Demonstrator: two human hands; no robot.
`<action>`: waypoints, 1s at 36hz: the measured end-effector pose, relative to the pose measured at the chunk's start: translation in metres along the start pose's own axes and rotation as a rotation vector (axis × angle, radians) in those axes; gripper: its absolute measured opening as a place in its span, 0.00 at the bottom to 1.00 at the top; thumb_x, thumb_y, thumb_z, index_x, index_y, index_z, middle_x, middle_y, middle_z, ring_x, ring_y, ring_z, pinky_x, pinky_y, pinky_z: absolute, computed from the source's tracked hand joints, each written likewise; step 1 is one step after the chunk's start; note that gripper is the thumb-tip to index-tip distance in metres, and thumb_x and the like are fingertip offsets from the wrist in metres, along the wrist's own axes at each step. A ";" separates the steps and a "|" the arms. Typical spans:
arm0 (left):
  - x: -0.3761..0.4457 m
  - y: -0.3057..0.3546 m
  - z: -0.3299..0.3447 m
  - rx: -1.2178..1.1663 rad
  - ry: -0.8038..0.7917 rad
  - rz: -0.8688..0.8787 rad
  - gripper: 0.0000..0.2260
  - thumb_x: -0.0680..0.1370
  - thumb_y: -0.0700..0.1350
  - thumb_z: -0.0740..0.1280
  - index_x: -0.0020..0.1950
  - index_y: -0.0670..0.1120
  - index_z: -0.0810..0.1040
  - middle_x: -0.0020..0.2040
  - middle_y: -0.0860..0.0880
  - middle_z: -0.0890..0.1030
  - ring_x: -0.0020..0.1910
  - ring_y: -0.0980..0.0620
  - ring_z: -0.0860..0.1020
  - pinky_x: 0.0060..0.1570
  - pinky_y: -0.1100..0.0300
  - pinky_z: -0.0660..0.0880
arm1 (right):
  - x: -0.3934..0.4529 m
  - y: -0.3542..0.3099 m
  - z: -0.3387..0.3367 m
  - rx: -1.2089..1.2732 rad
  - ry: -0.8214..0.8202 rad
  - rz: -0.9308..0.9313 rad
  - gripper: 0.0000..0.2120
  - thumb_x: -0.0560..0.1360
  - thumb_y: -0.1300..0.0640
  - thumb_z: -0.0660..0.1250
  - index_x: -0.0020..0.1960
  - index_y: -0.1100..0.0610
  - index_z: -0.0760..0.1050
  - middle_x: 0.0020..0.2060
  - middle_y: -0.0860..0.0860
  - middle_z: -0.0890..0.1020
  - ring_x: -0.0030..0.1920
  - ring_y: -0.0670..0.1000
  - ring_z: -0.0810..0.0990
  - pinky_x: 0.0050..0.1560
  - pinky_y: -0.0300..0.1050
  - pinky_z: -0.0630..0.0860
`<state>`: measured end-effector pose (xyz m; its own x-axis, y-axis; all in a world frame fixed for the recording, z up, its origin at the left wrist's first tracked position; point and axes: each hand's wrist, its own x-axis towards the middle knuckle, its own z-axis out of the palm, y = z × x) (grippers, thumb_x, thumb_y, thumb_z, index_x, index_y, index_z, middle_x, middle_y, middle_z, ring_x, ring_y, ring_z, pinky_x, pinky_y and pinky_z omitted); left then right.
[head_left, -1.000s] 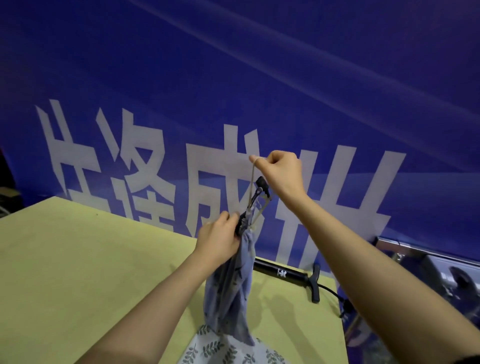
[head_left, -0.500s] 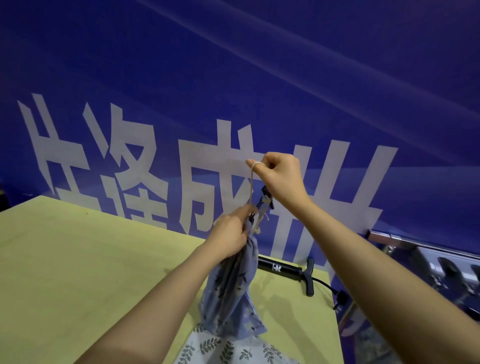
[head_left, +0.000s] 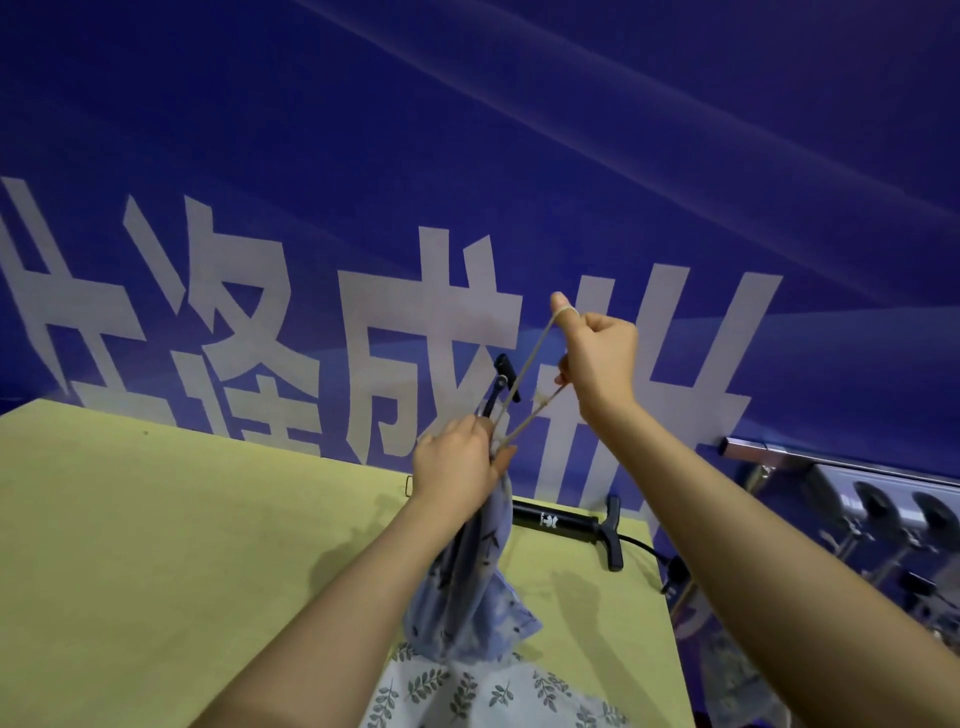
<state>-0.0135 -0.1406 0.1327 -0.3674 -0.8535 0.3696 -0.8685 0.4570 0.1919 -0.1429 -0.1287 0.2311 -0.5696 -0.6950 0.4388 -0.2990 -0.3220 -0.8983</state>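
Where the gathered neck of the blue-grey cloth (head_left: 475, 587) is gripped by the left hand (head_left: 457, 467), a tan rubber band (head_left: 526, 371) is stretched up to the right hand (head_left: 597, 364). There it is hooked over one raised finger and pinched by the curled ones. The cloth is held upright over the yellow table (head_left: 156, 545), its lower end on a leaf-print sheet (head_left: 467, 691). A black stem (head_left: 501, 382) is seen jutting above the left hand. A black hand pump (head_left: 556, 519) is laid behind, below the blue banner (head_left: 467, 156).
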 end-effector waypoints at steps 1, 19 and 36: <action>0.000 -0.001 0.001 0.014 -0.009 -0.002 0.19 0.79 0.60 0.55 0.57 0.47 0.72 0.53 0.49 0.76 0.56 0.48 0.74 0.50 0.53 0.70 | -0.001 0.000 -0.001 -0.007 0.008 -0.006 0.25 0.75 0.49 0.68 0.25 0.57 0.63 0.21 0.52 0.64 0.25 0.54 0.67 0.29 0.46 0.73; -0.016 0.023 -0.031 0.124 -0.086 -0.094 0.13 0.81 0.44 0.54 0.64 0.43 0.68 0.61 0.45 0.73 0.59 0.41 0.73 0.44 0.52 0.69 | -0.039 -0.016 -0.034 0.085 0.077 -0.032 0.21 0.75 0.50 0.68 0.29 0.60 0.68 0.23 0.54 0.64 0.26 0.49 0.62 0.32 0.45 0.66; -0.057 0.182 -0.111 0.194 0.189 -0.041 0.17 0.81 0.50 0.53 0.61 0.44 0.76 0.60 0.45 0.74 0.61 0.42 0.68 0.60 0.50 0.63 | -0.043 -0.076 -0.204 0.039 0.183 -0.228 0.26 0.73 0.49 0.71 0.26 0.57 0.60 0.21 0.49 0.61 0.26 0.47 0.58 0.33 0.42 0.63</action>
<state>-0.1143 0.0188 0.2476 -0.2779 -0.8000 0.5317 -0.9355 0.3512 0.0394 -0.2517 0.0568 0.2856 -0.6204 -0.4757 0.6235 -0.4079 -0.4833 -0.7746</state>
